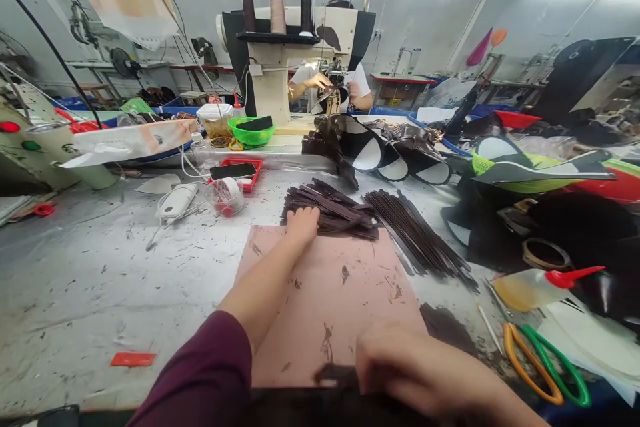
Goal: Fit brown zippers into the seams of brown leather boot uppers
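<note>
My left hand (303,225) reaches forward to the left end of a loose pile of dark brown strips (345,213), its fingers curled down onto them. The strips lie across the far edge of a pink board (340,293) stained with dark smears. Close to my body, over the board's near right corner, is my right hand (395,360), blurred and with fingers curled in. A small dark piece (334,373), also blurred, shows at its fingertips. To the right of the pile, a second bundle of dark strips (420,230) lies slanted on the table.
At right lie scissors (533,363) with orange and green handles and a glue bottle (535,287) with a red nozzle. Dark cut pieces (370,147) stand behind the strips. A sewing machine (270,80) rises beyond, with another person's hands at it. A red tray (253,173) sits left.
</note>
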